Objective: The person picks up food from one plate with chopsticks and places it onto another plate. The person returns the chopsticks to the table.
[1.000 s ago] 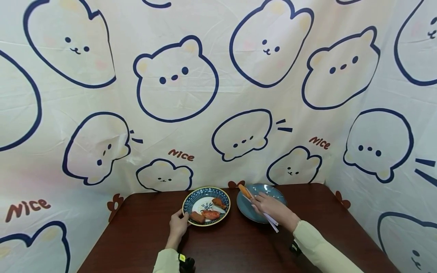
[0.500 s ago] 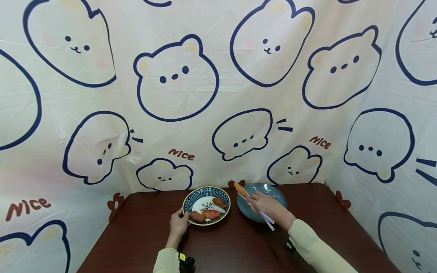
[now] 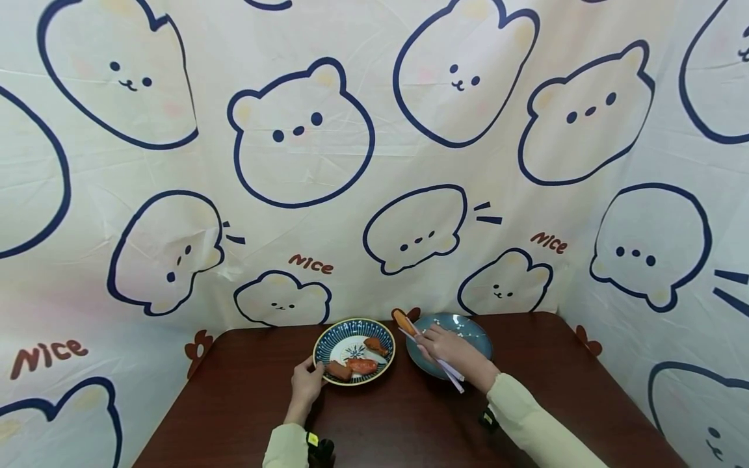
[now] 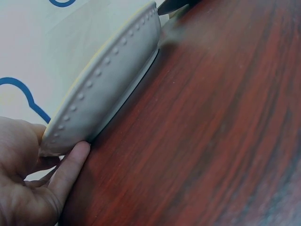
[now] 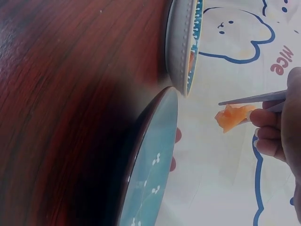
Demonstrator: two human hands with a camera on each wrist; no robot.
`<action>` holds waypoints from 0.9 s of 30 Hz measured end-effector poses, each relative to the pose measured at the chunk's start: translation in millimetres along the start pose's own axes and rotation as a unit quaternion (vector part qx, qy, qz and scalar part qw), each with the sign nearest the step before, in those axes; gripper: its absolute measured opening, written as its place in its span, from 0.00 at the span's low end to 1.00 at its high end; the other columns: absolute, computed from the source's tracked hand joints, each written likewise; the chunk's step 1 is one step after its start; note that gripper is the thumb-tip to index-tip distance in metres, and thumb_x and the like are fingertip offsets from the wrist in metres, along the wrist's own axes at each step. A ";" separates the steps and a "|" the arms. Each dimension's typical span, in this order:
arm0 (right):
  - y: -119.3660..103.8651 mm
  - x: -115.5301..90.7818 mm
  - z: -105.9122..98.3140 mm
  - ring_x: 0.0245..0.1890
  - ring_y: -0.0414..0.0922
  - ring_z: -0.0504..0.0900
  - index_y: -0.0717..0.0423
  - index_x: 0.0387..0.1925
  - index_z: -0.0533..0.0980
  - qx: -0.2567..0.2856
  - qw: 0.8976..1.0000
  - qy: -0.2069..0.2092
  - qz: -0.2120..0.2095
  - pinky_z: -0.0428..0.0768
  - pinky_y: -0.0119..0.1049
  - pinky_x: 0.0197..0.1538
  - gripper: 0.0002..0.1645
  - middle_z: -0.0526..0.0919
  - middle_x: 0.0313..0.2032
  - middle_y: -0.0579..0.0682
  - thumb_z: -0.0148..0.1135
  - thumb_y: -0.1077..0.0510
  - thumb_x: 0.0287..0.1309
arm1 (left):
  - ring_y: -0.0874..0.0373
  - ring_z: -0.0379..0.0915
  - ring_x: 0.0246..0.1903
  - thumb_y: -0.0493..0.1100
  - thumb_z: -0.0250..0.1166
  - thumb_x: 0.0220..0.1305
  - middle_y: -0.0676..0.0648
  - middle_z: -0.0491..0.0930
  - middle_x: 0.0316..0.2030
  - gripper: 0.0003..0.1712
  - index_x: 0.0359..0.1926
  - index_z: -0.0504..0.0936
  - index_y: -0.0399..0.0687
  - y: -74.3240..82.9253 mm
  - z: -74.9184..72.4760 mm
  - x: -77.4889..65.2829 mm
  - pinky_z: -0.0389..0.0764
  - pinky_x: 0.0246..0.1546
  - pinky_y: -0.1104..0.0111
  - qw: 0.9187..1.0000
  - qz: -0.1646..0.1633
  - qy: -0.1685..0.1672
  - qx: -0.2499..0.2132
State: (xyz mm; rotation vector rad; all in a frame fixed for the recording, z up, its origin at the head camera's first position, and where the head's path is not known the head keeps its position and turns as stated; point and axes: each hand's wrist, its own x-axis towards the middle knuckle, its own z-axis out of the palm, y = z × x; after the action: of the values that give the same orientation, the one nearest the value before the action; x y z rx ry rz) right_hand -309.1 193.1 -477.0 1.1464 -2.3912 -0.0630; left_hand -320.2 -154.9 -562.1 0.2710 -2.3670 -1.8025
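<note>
My left hand [image 3: 305, 383] pinches the left edge of a blue-and-white patterned plate [image 3: 329, 346] with a yellow rim. In the left wrist view a fingertip presses the plate's pale outer wall [image 4: 113, 75]. On that plate lie a drumstick-like brown piece [image 3: 376, 346], a reddish piece [image 3: 361, 366], a brown chunk [image 3: 338, 371] and something white. My right hand [image 3: 456, 353] grips pale chopsticks [image 3: 453, 376] above the left side of a blue plate [image 3: 478, 337]. Between the chopstick tips is an orange piece of food [image 5: 233, 117], raised off the plate.
Both plates stand side by side near the back edge of the dark wooden table [image 3: 380, 422], with a narrow gap between them. A cloth [image 3: 298, 227] printed with cartoon bears hangs close behind and along the sides. White blossom sprigs decorate the blue plate.
My right hand has moved left and slightly away from me, carrying the orange piece in the chopsticks toward the gap between the plates. The left hand and patterned plate have stayed in place.
</note>
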 end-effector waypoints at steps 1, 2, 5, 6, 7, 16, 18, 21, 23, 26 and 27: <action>-0.9 0.2 1.0 0.40 0.42 0.77 0.60 0.56 0.83 0.001 1.000 0.005 -0.002 0.85 0.33 0.44 0.18 0.85 0.42 0.51 0.58 0.59 0.70 | 0.49 0.84 0.42 0.38 0.52 0.76 0.25 0.76 0.57 0.28 0.71 0.66 0.26 -0.6 -0.1 -0.1 0.87 0.34 0.67 1.000 -0.001 -0.001 0.002; -1.6 0.5 2.0 0.39 0.42 0.77 0.60 0.55 0.83 0.003 1.000 0.010 -0.003 0.85 0.33 0.43 0.17 0.84 0.41 0.51 0.58 0.59 0.70 | 0.50 0.84 0.42 0.38 0.52 0.76 0.25 0.76 0.57 0.28 0.71 0.66 0.26 -1.1 -0.2 -0.2 0.87 0.34 0.67 1.000 -0.002 -0.001 0.004; -3.0 1.4 4.7 0.37 0.42 0.75 0.61 0.54 0.83 0.002 1.000 0.023 -0.011 0.84 0.32 0.41 0.17 0.84 0.39 0.52 0.58 0.60 0.69 | 0.50 0.84 0.42 0.38 0.52 0.76 0.25 0.76 0.58 0.28 0.71 0.66 0.27 -2.6 -0.7 -0.5 0.86 0.34 0.67 1.000 -0.004 -0.003 0.009; -3.2 1.9 5.2 0.37 0.42 0.75 0.61 0.54 0.83 0.002 1.000 0.028 -0.013 0.84 0.32 0.40 0.17 0.83 0.39 0.52 0.58 0.60 0.69 | 0.50 0.84 0.42 0.38 0.52 0.76 0.25 0.76 0.58 0.28 0.71 0.66 0.27 -2.6 -0.7 -0.5 0.86 0.34 0.67 1.000 -0.006 -0.002 0.010; -3.3 2.6 5.6 0.37 0.42 0.75 0.61 0.53 0.84 0.001 0.999 0.034 -0.016 0.84 0.32 0.40 0.17 0.83 0.39 0.52 0.59 0.60 0.68 | 0.51 0.83 0.42 0.38 0.52 0.76 0.25 0.76 0.58 0.28 0.71 0.66 0.27 -2.6 -0.9 -0.6 0.86 0.34 0.67 1.000 -0.006 -0.002 0.010; -4.1 8.8 8.0 0.36 0.40 0.74 0.61 0.51 0.84 0.000 0.998 0.056 -0.026 0.81 0.29 0.38 0.15 0.82 0.38 0.50 0.58 0.61 0.68 | 0.53 0.82 0.39 0.39 0.52 0.76 0.27 0.77 0.57 0.28 0.71 0.67 0.28 1.0 0.1 0.3 0.85 0.32 0.68 1.000 -0.009 0.006 0.011; -5.3 9.3 8.1 0.37 0.40 0.74 0.61 0.52 0.84 0.003 0.998 0.054 -0.026 0.81 0.29 0.38 0.16 0.83 0.38 0.50 0.58 0.62 0.68 | 0.53 0.83 0.40 0.39 0.52 0.76 0.27 0.77 0.57 0.28 0.71 0.67 0.28 0.9 0.8 0.5 0.85 0.32 0.68 1.000 -0.012 0.007 0.011; -7.1 10.7 7.4 0.37 0.40 0.75 0.61 0.52 0.84 0.006 0.998 0.054 -0.026 0.81 0.29 0.38 0.16 0.84 0.38 0.50 0.59 0.61 0.67 | 0.52 0.83 0.41 0.39 0.53 0.76 0.27 0.77 0.57 0.28 0.71 0.67 0.28 0.8 1.6 0.7 0.85 0.33 0.69 1.000 -0.015 0.007 0.008; -7.8 12.3 6.7 0.37 0.41 0.75 0.62 0.52 0.84 0.005 0.998 0.056 -0.025 0.81 0.29 0.38 0.16 0.84 0.38 0.50 0.60 0.61 0.67 | 0.52 0.83 0.41 0.39 0.53 0.76 0.27 0.77 0.58 0.28 0.71 0.67 0.28 0.8 1.8 0.9 0.86 0.33 0.69 1.000 -0.014 0.005 0.008; -8.6 15.1 4.8 0.37 0.41 0.76 0.61 0.52 0.84 0.009 0.998 0.058 -0.019 0.82 0.30 0.38 0.16 0.84 0.38 0.50 0.60 0.60 0.68 | 0.51 0.83 0.42 0.39 0.53 0.76 0.27 0.77 0.58 0.28 0.71 0.67 0.28 0.7 2.0 1.8 0.86 0.34 0.68 1.000 -0.012 0.003 0.005; -8.6 16.0 4.2 0.37 0.41 0.76 0.61 0.52 0.84 0.011 0.998 0.057 -0.016 0.83 0.30 0.38 0.16 0.84 0.38 0.51 0.60 0.59 0.68 | 0.51 0.83 0.43 0.39 0.53 0.76 0.27 0.77 0.58 0.28 0.71 0.67 0.28 0.6 2.0 2.1 0.86 0.34 0.67 1.000 -0.011 0.003 0.005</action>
State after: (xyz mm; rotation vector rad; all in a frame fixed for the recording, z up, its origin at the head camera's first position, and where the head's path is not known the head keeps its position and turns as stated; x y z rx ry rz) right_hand -313.2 174.9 -476.4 1.1670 -2.2787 0.0180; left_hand -322.8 -153.4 -562.0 0.3030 -2.3787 -1.7976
